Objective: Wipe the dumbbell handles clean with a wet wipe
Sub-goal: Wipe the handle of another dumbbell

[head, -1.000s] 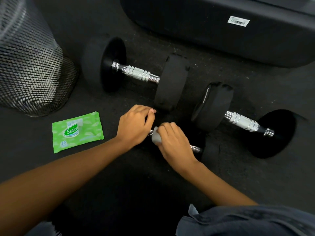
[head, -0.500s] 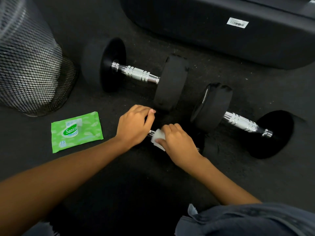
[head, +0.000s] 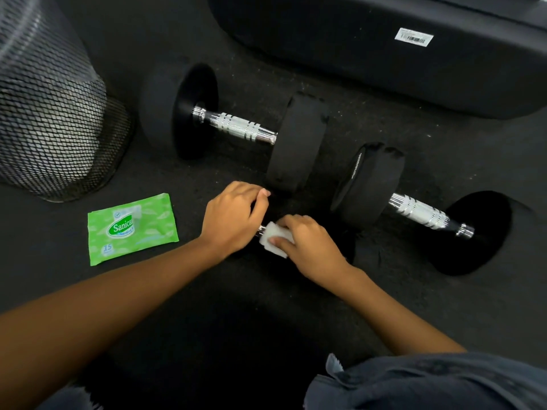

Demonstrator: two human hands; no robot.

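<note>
On rubber floor (head: 384, 306); right hand (head: 310, 247) grips white wipe (head: 273, 243) round chrome handle (head: 262, 229)

The one view comes from a wide-angle camera on the person's head, looking steeply down and a little forward at the floor (head: 444, 306) just ahead of the body. It sits close: both forearms (head: 118, 306) enter from the lower edge, and the left hand (head: 233, 217) and right hand (head: 310, 247) meet near mid-frame. A mesh bin (head: 44, 113) fills the upper left corner, a black pad (head: 355, 54) the top edge.
</note>
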